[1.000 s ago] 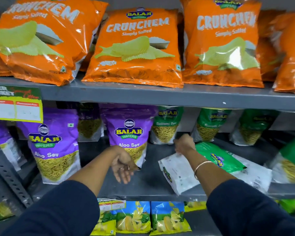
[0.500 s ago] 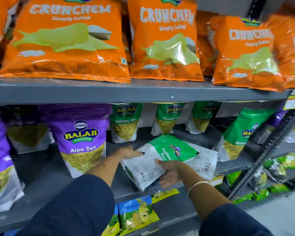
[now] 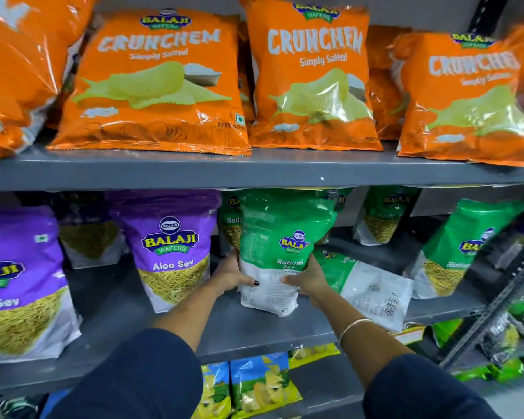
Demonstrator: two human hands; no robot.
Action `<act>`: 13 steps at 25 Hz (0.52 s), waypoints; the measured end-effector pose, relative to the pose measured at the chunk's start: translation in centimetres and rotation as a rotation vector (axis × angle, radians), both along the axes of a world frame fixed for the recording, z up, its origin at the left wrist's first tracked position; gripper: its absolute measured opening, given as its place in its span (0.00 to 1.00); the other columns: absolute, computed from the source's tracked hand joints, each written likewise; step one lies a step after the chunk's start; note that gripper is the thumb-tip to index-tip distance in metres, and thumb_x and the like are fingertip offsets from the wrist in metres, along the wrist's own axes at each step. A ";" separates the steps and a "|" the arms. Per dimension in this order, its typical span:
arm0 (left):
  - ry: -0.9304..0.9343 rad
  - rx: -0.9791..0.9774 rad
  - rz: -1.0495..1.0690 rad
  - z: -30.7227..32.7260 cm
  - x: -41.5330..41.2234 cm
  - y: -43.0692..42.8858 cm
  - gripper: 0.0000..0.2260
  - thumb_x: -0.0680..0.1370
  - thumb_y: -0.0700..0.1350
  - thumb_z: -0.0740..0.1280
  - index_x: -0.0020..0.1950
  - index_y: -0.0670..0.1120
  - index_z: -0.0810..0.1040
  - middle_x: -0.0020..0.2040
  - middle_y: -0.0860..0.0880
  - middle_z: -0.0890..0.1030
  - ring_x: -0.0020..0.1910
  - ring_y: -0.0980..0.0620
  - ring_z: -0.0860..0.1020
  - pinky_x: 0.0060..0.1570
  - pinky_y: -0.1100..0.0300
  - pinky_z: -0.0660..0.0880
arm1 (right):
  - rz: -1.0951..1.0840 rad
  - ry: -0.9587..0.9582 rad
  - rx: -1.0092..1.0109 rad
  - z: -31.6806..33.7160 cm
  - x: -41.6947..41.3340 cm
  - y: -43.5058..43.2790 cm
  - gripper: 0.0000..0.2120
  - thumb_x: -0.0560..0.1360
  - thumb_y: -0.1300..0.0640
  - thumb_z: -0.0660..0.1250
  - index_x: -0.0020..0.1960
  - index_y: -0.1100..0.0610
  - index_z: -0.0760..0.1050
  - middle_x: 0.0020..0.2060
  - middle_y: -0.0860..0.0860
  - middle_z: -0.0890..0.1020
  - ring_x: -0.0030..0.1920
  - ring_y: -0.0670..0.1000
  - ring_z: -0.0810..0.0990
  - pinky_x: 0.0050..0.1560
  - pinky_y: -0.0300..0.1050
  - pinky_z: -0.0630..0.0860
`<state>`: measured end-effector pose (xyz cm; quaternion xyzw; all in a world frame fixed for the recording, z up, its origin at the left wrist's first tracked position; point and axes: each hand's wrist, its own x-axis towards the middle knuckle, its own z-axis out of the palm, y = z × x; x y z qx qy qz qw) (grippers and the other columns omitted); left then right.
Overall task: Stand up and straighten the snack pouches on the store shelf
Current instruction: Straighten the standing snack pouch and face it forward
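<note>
A green Ratlami Sev pouch [image 3: 280,237] stands upright on the middle grey shelf [image 3: 248,322], turned a little sideways. My left hand [image 3: 232,275] grips its lower left edge and my right hand [image 3: 310,278] grips its lower right edge. A second green pouch [image 3: 366,285] lies flat on the shelf just right of it. A purple Aloo Sev pouch [image 3: 171,249] stands upright to the left. More green pouches [image 3: 384,216] stand further back, and another green pouch [image 3: 463,246] leans at the right.
Orange Crunchem chip bags [image 3: 158,86] fill the upper shelf. Another purple pouch [image 3: 22,282] stands at the far left front. Blue and yellow chip bags [image 3: 260,385] sit on the lower shelf. A metal rack upright [image 3: 493,306] runs diagonally at the right.
Both hands took hold of the green pouch that lay flat and raised it upright on the shelf. The view shifted to the right along the shelf.
</note>
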<state>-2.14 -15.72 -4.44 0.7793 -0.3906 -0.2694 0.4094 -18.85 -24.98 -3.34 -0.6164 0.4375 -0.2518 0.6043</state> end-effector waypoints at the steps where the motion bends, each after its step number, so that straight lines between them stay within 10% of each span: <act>1: 0.008 -0.006 -0.002 -0.3 -0.1 0.2 0.37 0.63 0.36 0.78 0.68 0.40 0.66 0.65 0.43 0.76 0.64 0.45 0.74 0.65 0.54 0.71 | 0.016 0.004 -0.025 -0.2 0.1 -0.2 0.37 0.64 0.74 0.74 0.68 0.62 0.63 0.62 0.56 0.77 0.61 0.58 0.75 0.62 0.53 0.73; 4: 0.072 0.044 -0.066 -0.2 -0.1 0.7 0.34 0.66 0.32 0.73 0.69 0.39 0.65 0.61 0.43 0.77 0.61 0.46 0.75 0.57 0.61 0.72 | 0.049 0.111 -0.122 -0.3 0.0 -0.8 0.34 0.65 0.68 0.76 0.67 0.64 0.64 0.63 0.61 0.76 0.65 0.60 0.74 0.64 0.53 0.71; 8: 0.130 0.122 -0.100 0.9 1.1 1.4 0.16 0.70 0.22 0.57 0.49 0.35 0.78 0.28 0.50 0.79 0.28 0.57 0.77 0.23 0.76 0.68 | 0.023 0.257 -0.028 -0.2 -0.8 -1.2 0.29 0.70 0.62 0.73 0.64 0.66 0.61 0.54 0.62 0.72 0.51 0.59 0.78 0.52 0.60 0.78; 10: 0.229 0.118 -0.125 0.7 1.4 1.5 0.15 0.71 0.22 0.59 0.37 0.40 0.76 0.22 0.56 0.80 0.26 0.63 0.78 0.26 0.77 0.71 | 0.075 0.194 -0.002 0.0 -1.2 -1.2 0.20 0.72 0.67 0.69 0.59 0.61 0.63 0.53 0.62 0.74 0.44 0.55 0.76 0.45 0.55 0.78; 13: 0.298 0.098 -0.133 0.2 0.4 1.6 0.18 0.71 0.26 0.66 0.58 0.39 0.73 0.48 0.50 0.83 0.50 0.55 0.81 0.46 0.67 0.78 | 0.365 0.240 -0.018 -0.1 -1.9 -1.3 0.27 0.70 0.76 0.65 0.66 0.63 0.63 0.69 0.63 0.69 0.53 0.55 0.77 0.49 0.51 0.76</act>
